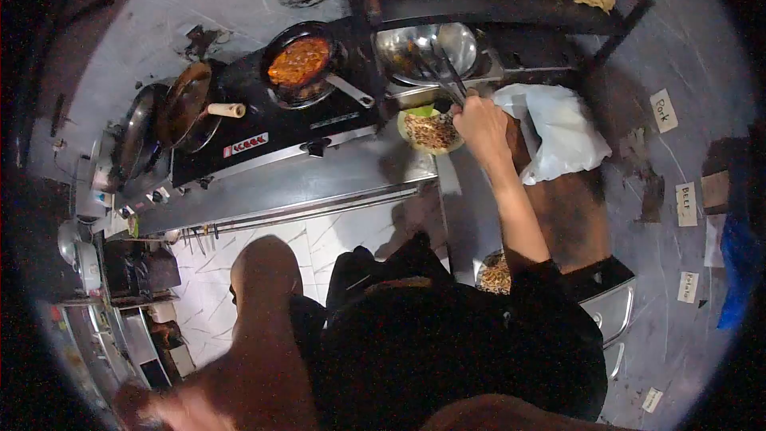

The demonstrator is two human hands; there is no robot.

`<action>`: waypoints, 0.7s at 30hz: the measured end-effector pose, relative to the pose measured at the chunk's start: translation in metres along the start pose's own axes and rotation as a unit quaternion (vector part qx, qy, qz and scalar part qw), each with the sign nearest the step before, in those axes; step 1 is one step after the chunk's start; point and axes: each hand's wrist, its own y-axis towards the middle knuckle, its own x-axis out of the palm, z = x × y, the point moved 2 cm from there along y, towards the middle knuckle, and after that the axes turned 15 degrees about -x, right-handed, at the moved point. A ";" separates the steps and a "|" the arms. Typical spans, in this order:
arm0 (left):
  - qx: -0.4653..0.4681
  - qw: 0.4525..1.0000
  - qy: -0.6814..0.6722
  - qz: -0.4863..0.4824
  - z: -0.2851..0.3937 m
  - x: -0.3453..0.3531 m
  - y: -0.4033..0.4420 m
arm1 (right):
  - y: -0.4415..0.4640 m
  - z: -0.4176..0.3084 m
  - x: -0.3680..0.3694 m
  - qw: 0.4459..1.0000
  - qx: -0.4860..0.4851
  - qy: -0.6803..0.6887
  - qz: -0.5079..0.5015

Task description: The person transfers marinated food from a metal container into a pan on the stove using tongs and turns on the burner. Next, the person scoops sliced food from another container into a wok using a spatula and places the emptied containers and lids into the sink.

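Observation:
My right hand [483, 126] is wrapped around a pair of dark tongs [448, 72], whose ends reach into a shiny metal bowl [463, 41]. Just below the bowl lies a round flatbread [431, 131] covered with browned bits and a piece of green leaf, close beside my right hand. A crumpled white plastic bag [562, 132] sits to the right of that wrist. At the bottom left, my left hand [171, 407] is bent back toward the camera and smeared, so its fingers cannot be made out.
On the black stove [251, 124] stands a frying pan [275, 92] of orange-red food, its handle pointing toward the counter. More pans [179, 112] lean at the left. A brown board [566, 223] lies under the bag. Labels such as "Pork" [663, 110] mark the right surface.

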 end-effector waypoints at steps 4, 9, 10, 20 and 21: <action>0.103 0.984 0.130 0.057 0.017 -0.022 0.029 | 0.012 -0.006 0.019 0.999 -0.016 -0.045 0.016; 0.116 0.726 0.627 0.259 0.030 -0.046 0.043 | 0.017 -0.014 0.010 0.999 0.031 -0.013 0.004; 0.106 0.820 0.528 0.194 0.029 -0.059 0.046 | 0.015 -0.019 0.005 0.999 0.029 -0.016 0.013; 0.099 0.995 0.014 0.020 -0.011 -0.163 0.072 | -0.013 -0.031 0.008 0.992 0.079 -0.086 0.045; 0.106 0.993 0.019 0.038 -0.014 -0.174 0.075 | -0.020 -0.043 0.002 0.982 0.064 -0.149 0.093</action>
